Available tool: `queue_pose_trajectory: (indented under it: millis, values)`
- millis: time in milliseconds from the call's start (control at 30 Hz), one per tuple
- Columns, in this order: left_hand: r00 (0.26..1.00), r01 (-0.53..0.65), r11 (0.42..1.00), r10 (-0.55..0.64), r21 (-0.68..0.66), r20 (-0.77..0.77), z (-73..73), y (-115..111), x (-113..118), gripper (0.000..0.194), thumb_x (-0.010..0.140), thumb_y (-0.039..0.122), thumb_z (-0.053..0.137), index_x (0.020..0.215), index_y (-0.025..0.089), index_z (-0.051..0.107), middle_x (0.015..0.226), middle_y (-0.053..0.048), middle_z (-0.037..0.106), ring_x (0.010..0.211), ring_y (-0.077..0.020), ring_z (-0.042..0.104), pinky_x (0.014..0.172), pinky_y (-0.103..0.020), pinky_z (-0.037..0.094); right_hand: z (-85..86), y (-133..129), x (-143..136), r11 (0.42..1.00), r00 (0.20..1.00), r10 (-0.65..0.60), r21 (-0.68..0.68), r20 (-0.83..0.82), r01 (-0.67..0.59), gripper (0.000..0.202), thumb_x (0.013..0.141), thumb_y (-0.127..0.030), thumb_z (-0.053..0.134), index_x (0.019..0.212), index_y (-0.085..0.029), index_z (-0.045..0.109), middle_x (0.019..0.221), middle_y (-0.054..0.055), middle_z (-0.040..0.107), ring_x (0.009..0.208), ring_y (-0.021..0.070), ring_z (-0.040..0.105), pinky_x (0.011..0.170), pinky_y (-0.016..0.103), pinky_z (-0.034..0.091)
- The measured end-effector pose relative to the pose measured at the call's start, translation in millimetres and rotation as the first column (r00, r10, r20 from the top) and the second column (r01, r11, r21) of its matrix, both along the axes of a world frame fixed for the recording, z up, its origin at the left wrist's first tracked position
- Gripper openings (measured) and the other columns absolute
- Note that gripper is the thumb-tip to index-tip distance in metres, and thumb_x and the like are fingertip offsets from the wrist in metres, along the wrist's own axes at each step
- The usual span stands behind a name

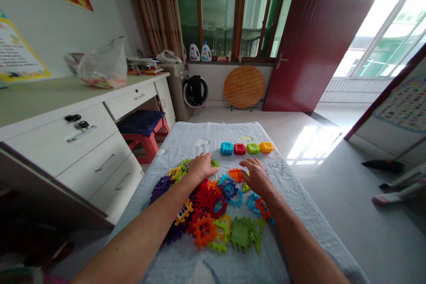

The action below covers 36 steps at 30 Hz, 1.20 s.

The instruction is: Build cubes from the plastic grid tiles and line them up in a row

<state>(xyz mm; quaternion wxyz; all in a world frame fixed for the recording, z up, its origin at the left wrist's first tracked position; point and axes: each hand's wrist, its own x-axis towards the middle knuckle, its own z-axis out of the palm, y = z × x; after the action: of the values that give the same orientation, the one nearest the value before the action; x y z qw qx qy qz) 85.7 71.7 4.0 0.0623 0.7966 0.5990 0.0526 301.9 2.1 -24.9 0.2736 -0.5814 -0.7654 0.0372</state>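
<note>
Flat, toothed interlocking plastic building tiles (208, 195) in several colours lie heaped on the cloth below and between my hands. My left hand (200, 167) is over the far left side of the heap, with thumb and fingers apart, close to green tiles (215, 163). My right hand (255, 175) is at the heap's right side, its fingers spread beside an orange tile (235, 175); part of the tiles there is hidden under it. Beyond both hands stands a row of assembled blocks: blue (226, 148), red (239, 149), green (253, 148) and yellow-orange (266, 147).
A pale blue cloth (213, 131) covers the table. To the left are a white desk (100, 142) with drawers and a stool (143, 124). A washing machine (179, 84), a round wooden tabletop (244, 86) and a red door (313, 44) are at the back.
</note>
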Motion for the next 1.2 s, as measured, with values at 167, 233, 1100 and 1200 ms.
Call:
queue_pose_trajectory:
  millis: [167, 233, 1100, 1200]
  values:
    - [0.998, -0.042, 0.999, 0.041, -0.006, -0.054, -0.4, -1, 6, 0.048, 0.065, 0.049, 0.066, 0.103, 0.02, 0.061, 0.107, -0.013, 0.067, 0.099, -0.0311, 0.063, 0.08, -0.036, 0.048, -1.6, 1, -1, 1.0, 1.0, 0.005, 0.027, -0.018, -0.005, 0.019, 0.083, -0.017, 0.055, 0.1, -0.019, 0.065, 0.093, 0.006, 0.064, 0.092, 0.0212, 0.054, 0.086, 0.034, 0.041]
    - [0.998, -0.038, 0.999, 0.038, -0.004, -0.059, -1.2, 0, 7, 0.049, 0.064, 0.048, 0.067, 0.103, 0.019, 0.061, 0.107, -0.013, 0.067, 0.099, -0.0307, 0.064, 0.08, -0.035, 0.049, -0.6, 1, -1, 1.0, 1.0, 0.004, 0.028, -0.02, -0.003, 0.019, 0.083, -0.018, 0.055, 0.099, -0.019, 0.065, 0.093, 0.007, 0.064, 0.092, 0.0213, 0.054, 0.086, 0.034, 0.041]
    - [0.976, 0.185, 0.983, -0.186, 0.015, 0.111, -20.5, 96, 6, 0.072, 0.055, 0.016, 0.072, 0.124, 0.018, 0.052, 0.114, -0.008, 0.066, 0.104, -0.024, 0.062, 0.088, -0.027, 0.046, 1.7, 2, 3, 0.999, 0.997, -0.018, 0.032, -0.077, 0.021, 0.017, 0.083, -0.017, 0.054, 0.097, -0.019, 0.064, 0.092, 0.006, 0.064, 0.09, 0.0206, 0.055, 0.085, 0.034, 0.043]
    - [0.974, 0.201, 0.979, -0.196, -0.029, 0.111, -21.7, 103, 3, 0.071, 0.052, 0.025, 0.078, 0.119, 0.018, 0.056, 0.114, -0.008, 0.066, 0.1, -0.0238, 0.063, 0.081, -0.025, 0.048, 3.3, 2, 3, 0.999, 0.997, -0.026, 0.02, -0.075, 0.028, 0.017, 0.083, -0.017, 0.055, 0.097, -0.018, 0.065, 0.092, 0.006, 0.064, 0.09, 0.0206, 0.055, 0.085, 0.034, 0.043]
